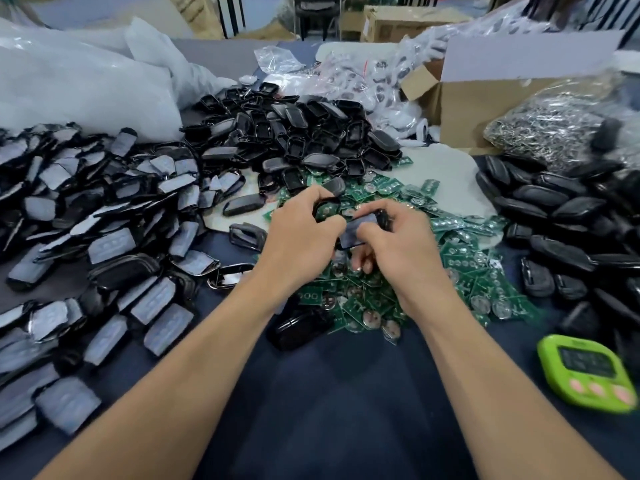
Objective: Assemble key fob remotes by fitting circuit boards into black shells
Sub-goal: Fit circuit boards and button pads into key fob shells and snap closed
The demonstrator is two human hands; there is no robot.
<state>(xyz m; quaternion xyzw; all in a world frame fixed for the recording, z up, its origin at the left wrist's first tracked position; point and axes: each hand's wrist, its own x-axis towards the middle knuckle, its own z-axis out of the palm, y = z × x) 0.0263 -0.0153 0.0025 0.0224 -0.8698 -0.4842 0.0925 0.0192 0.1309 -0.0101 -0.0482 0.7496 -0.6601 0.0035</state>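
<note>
L hand (298, 237) has fingers curled round a black shell frame (320, 204), w/ what looks like a circuit board (328, 212) seated inside, though it's too small to be sure. R hand (394, 244) pinches a second shell half (360, 231), greyish face up, long axis running left-right, tilted up toward the right. The parts meet btwn the hands, above the green board pile (467, 258). R's part sits just right of & below L's. Next is prob. closing them, so edges need lining up lengthwise first.

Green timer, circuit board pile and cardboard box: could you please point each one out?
green timer (585, 361), head view, on its dark screen.
circuit board pile (464, 261), head view, on its right half.
cardboard box (485, 109), head view, on its front wall.
</note>
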